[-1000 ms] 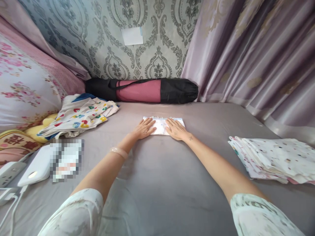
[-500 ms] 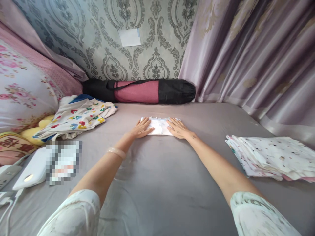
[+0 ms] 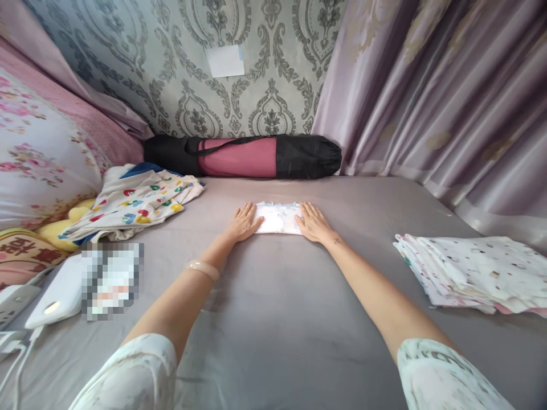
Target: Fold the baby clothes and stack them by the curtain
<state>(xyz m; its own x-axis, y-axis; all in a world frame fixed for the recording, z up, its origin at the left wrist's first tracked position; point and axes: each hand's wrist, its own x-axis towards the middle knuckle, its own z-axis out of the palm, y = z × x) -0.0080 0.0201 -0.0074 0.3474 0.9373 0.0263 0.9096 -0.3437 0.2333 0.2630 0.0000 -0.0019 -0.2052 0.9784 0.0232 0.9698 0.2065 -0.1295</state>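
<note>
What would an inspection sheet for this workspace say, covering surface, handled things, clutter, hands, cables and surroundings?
Surface: grey sheet, lightly creased.
Handled things: folded white cloth, lying flat.
Clutter: stack of folded cloths at right; rumpled patterned cloth, white device and a pixelated item at left.
Hands: left hand and right hand palm down at the folded white cloth's two ends; how much they cover is hidden.
Cables: white cable at near left, by a power strip.
Surroundings: patterned wall, purple curtain, pink-and-black bag along the wall.
</note>
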